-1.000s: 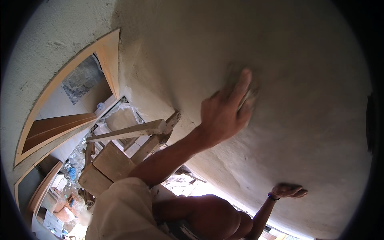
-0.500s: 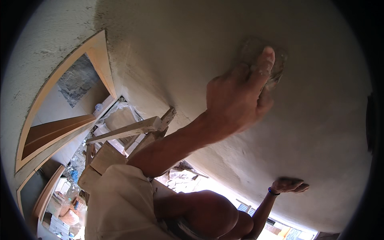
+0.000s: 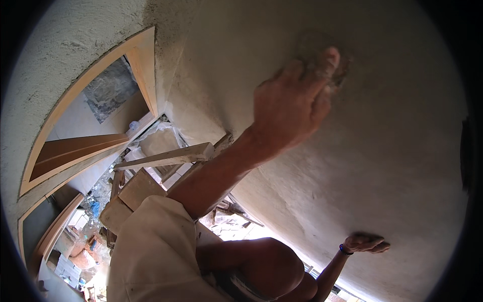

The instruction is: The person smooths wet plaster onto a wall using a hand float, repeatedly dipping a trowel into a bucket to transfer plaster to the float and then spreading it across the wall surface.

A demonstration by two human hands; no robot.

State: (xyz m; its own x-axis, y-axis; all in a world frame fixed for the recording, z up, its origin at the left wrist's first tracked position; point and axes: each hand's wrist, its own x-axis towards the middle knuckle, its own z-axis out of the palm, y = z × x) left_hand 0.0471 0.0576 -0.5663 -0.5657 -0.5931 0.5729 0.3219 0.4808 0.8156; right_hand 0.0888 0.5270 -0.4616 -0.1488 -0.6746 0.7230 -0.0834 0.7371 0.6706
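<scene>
My left hand (image 3: 292,100) reaches up from a beige sleeve (image 3: 156,251) and presses against a grey-brown plastered wall (image 3: 392,136). Its fingers are bent around a flat, wet-looking pad (image 3: 342,73), one finger laid along the top; most of the pad is covered by the hand, so its exact kind is unclear. Lower right, my right hand (image 3: 366,243), with a dark blue band at the wrist, rests on the same wall, fingers stretched out and nothing seen in them.
Wooden door frames (image 3: 43,131) stand at the left. Beside the wall is a rough timber structure with a beam (image 3: 171,157) and boards (image 3: 133,194). Debris (image 3: 85,256) litters the floor below. Bare bent knees (image 3: 276,269) fill the lower middle.
The view has shifted a little. My left hand has slid leftward along the wall, closer to the door frame, still on the pad. My right hand stays against the wall.
</scene>
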